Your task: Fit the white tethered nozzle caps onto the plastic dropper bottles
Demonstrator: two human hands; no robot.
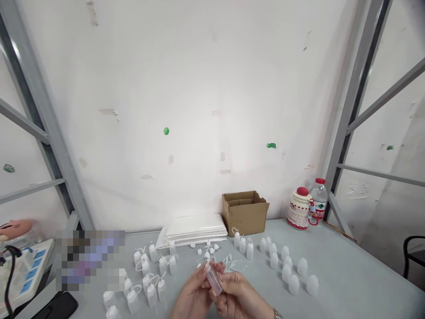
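A small translucent plastic squeeze bottle is held tilted between both my hands. My left hand is closed around its upper end, with the fingertips near the white top. My right hand grips the lower body, thumb along its side. Just beyond my hands lie loose white caps and thin looped straps. To the left stand several similar bottles with strapped caps on them. On the right, several frosted bottles without visible straps stand in loose rows.
Against the wall are a stack of white sheets and an open cardboard box. A cream jug with a red lid and a clear drink bottle stand at back right. A black phone lies at front left.
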